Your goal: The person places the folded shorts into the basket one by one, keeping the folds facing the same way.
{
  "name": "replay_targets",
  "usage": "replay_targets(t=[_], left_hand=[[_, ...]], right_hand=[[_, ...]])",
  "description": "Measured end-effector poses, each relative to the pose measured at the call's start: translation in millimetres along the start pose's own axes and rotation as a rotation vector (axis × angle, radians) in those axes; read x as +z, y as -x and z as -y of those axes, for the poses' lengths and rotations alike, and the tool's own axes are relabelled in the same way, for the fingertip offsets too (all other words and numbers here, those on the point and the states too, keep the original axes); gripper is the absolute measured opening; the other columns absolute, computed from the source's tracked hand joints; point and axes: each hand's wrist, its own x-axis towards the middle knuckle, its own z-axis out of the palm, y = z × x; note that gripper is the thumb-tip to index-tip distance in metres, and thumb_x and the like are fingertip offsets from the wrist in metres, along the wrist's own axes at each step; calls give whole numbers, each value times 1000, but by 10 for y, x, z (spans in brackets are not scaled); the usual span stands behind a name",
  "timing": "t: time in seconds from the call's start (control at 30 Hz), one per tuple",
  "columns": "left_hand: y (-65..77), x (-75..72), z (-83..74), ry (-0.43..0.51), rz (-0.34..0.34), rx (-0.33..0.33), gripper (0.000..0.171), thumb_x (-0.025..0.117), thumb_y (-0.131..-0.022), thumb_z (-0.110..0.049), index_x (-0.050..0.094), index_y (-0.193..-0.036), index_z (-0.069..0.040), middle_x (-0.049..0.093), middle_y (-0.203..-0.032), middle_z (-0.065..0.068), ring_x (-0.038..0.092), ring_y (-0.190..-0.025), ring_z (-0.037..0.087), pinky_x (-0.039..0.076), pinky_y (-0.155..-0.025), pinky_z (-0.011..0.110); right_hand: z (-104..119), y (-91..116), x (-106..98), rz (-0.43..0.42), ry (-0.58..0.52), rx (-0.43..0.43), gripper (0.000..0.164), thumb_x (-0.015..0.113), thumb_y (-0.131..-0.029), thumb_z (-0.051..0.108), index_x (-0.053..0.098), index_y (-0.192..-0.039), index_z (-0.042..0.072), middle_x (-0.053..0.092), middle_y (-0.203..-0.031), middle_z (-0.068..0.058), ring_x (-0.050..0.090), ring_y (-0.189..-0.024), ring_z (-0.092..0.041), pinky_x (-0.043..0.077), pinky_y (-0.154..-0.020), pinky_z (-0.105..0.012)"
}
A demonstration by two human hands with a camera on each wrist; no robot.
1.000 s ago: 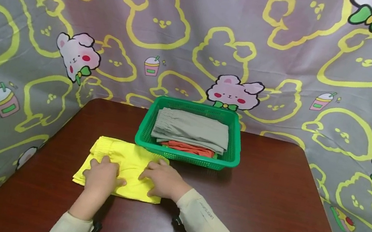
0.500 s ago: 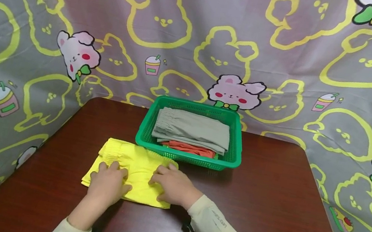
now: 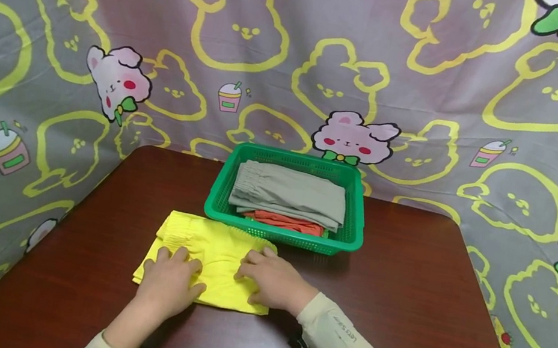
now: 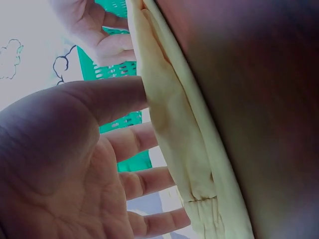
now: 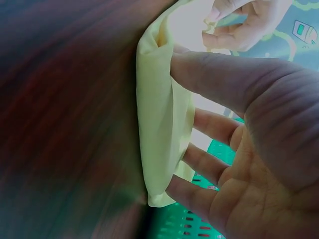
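Note:
A folded pair of yellow pants (image 3: 225, 251) with a gathered elastic waistband lies flat on the table, just in front of the green basket. On its left part, near the waistband, my left hand (image 3: 168, 284) rests with spread fingertips. My right hand (image 3: 275, 280) touches the right end the same way. In the left wrist view, fairly straight fingers meet the top of the yellow fabric (image 4: 172, 114), palm raised off it. The right wrist view has the thumb and fingertips on the folded layers (image 5: 159, 109); the fabric's underside stays on the table.
A green plastic basket (image 3: 211, 203) stands at the back middle of the table (image 3: 392, 289). Inside it, folded grey pants (image 3: 289, 191) lie over orange fabric (image 3: 285, 222). A patterned cloth (image 3: 293, 12) hangs behind and along the sides.
Both hands have slid to the right with the yellow pants under their fingertips. The basket and its contents have not moved.

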Motion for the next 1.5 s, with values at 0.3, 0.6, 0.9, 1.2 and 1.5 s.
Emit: replay_targets(t=[0.3, 0.6, 0.9, 1.2, 1.5], left_hand=[[29, -5, -113, -5, -7, 45, 33, 80, -82, -43, 74, -104, -19, 60, -110, 10, 51, -105, 44, 46, -74, 60], [25, 5, -181, 1, -4, 92, 30, 79, -83, -40, 75, -106, -22, 60, -110, 9, 50, -105, 41, 46, -75, 60], [49, 28, -293, -11, -16, 121, 31, 80, -83, -41, 75, -107, -21, 60, -111, 9, 50, -105, 40, 45, -75, 60], [55, 73, -414, -33, -40, 125, 32, 80, -83, -43, 74, -106, -21, 61, -109, 9, 50, -104, 39, 45, -74, 59], [39, 76, -479, -37, -22, 121, 33, 80, -83, -44, 75, -107, -21, 61, -112, 10, 50, -104, 39, 44, -74, 59]], right_hand=[[-89, 147, -32, 2, -31, 2, 45, 88, -80, 30, 72, -122, 27, 60, -126, 7, 49, -112, -17, 48, -89, -25], [-166, 247, -52, 8, -94, 29, 44, 89, -79, 27, 74, -120, 25, 61, -125, 6, 50, -116, -18, 46, -97, -29], [-284, 351, -16, 4, -128, 29, 44, 89, -79, 27, 74, -120, 26, 61, -126, 6, 50, -118, -18, 48, -95, -29], [-356, 456, -30, 6, -171, 38, 44, 89, -80, 27, 73, -121, 26, 60, -132, 5, 50, -120, -20, 50, -95, -30], [-384, 518, -39, -3, -177, 38, 44, 90, -80, 27, 73, -121, 25, 60, -132, 4, 50, -120, -20, 50, -95, -31]])
